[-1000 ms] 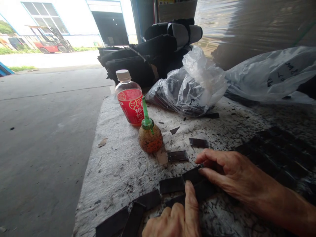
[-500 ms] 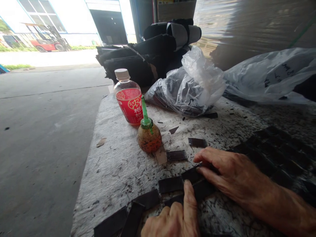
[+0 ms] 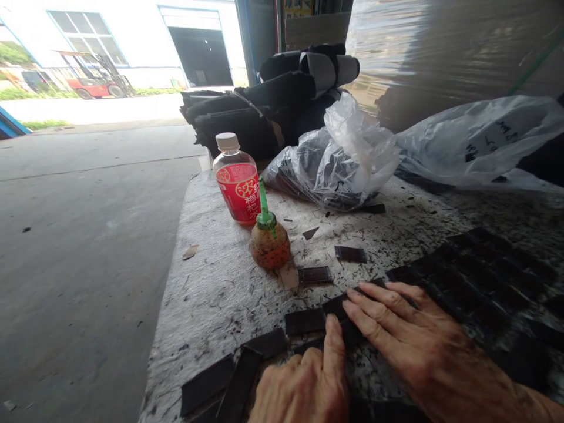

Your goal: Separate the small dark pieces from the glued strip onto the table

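My left hand points its index finger forward, the tip pressing on flat black strips, while its other fingers are curled under. My right hand lies palm down with its fingers spread over a black strip just ahead of the left fingertip. Part of that strip is hidden under the right fingers. Nothing is gripped in either hand. More black strips overlap at the lower left. Beyond my hands lie two small dark pieces. Near them stands a round squeeze bottle with a green nozzle.
A red-labelled drink bottle stands behind the squeeze bottle. Clear plastic bags and bundled black sheets are at the back. Rows of black pieces lie right. The table's cloth cover has dark scraps; its edge is at left.
My right hand has opened from a thumb-and-finger hold at the strip into a flat, spread press on it. The left index finger stays on the strips. The view has shifted slightly.
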Tool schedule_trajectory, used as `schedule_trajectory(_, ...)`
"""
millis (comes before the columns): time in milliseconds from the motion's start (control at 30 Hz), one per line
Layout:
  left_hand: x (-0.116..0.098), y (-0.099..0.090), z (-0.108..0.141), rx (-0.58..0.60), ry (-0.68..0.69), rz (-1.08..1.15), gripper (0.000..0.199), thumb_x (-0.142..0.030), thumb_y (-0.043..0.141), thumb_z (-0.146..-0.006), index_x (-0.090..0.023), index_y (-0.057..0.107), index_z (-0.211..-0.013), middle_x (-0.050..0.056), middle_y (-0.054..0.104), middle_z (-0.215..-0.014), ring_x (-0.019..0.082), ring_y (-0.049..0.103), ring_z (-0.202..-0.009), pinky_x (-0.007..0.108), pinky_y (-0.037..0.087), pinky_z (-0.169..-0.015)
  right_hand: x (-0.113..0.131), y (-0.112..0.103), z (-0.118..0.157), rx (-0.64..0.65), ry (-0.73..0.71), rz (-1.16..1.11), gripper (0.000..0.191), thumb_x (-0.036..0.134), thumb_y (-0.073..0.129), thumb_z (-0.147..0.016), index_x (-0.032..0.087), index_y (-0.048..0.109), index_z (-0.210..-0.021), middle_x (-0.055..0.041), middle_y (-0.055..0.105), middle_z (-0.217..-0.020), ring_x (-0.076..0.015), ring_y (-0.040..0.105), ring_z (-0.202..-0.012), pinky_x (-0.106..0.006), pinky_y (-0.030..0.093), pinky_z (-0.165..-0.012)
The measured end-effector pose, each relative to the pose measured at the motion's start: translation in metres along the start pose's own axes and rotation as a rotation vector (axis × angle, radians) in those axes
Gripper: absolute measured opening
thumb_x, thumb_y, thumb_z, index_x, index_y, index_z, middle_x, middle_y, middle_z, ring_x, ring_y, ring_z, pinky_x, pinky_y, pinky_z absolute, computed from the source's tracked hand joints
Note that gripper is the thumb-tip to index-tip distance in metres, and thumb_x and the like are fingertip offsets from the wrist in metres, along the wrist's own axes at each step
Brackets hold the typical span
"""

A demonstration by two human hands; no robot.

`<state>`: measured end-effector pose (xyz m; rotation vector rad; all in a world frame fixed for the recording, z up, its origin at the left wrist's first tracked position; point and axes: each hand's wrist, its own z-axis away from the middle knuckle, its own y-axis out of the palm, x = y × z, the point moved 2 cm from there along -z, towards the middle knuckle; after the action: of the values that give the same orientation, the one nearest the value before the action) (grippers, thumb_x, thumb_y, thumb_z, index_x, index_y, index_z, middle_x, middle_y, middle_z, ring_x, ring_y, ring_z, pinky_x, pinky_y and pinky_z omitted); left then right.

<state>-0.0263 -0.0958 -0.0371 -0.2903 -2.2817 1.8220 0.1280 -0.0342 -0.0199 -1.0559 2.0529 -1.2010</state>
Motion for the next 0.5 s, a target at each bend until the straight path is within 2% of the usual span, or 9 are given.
schedule_trajectory(67, 0.002, -0.001, 0.000, 0.011, 0.007, 0.029, 0.055, 0.000, 0.051, -0.073, -0.014, 0.053, -0.126, -0.002, 0.063, -0.064, 0.015, 0.060, -0.048, 0.018, 0.044, -0.037, 0.004, 0.004, -0.002, -0.022, 0.046, 0.004, 0.034, 0.018, 0.039, -0.095, 0.015, 0.066, -0.115, -0.0082, 0.071, -0.116, -0.0254, 0.060, -0.112, -0.043, 0.035, -0.099)
schedule_trajectory(167, 0.007, -0.008, 0.001, 0.024, 0.017, 0.074, 0.049, 0.000, 0.046, -0.075, -0.015, 0.054, -0.120, -0.004, 0.063, -0.065, 0.013, 0.060, -0.048, 0.018, 0.046, -0.039, 0.010, 0.007, -0.006, -0.024, 0.045, 0.037, 0.032, 0.016, 0.042, -0.094, 0.016, 0.068, -0.112, -0.0090, 0.073, -0.111, -0.0254, 0.062, -0.108, -0.044, 0.034, -0.099)
schedule_trajectory(300, 0.016, -0.027, 0.000, 0.036, 0.072, 0.385, 0.047, 0.000, 0.035, -0.078, -0.020, 0.051, -0.118, -0.002, 0.066, -0.078, 0.010, 0.065, -0.062, 0.014, 0.052, -0.057, 0.017, 0.004, -0.008, -0.020, 0.025, 0.097, 0.032, 0.015, 0.046, -0.091, 0.017, 0.066, -0.116, -0.0115, 0.072, -0.111, -0.0270, 0.061, -0.110, -0.047, 0.033, -0.100)
schedule_trajectory(400, 0.024, -0.043, 0.000, -0.022, 0.071, 0.599, 0.044, -0.004, 0.033, -0.082, -0.019, 0.048, -0.121, 0.001, 0.068, -0.088, 0.010, 0.066, -0.075, 0.015, 0.052, -0.069, 0.017, -0.002, -0.011, -0.009, 0.048, 0.086, 0.033, 0.010, 0.051, -0.086, 0.019, 0.069, -0.112, -0.0117, 0.074, -0.107, -0.0273, 0.065, -0.104, -0.048, 0.037, -0.096)
schedule_trajectory(500, 0.030, -0.057, 0.006, -0.124, 0.010, 0.652, 0.039, -0.007, 0.034, -0.087, -0.023, 0.048, -0.120, -0.004, 0.065, -0.080, 0.006, 0.061, -0.062, 0.012, 0.048, -0.061, 0.006, -0.009, -0.016, 0.083, 0.149, -0.081, 0.041, 0.003, 0.051, -0.079, 0.025, 0.071, -0.107, -0.0056, 0.074, -0.107, -0.0258, 0.065, -0.105, -0.044, 0.042, -0.092)
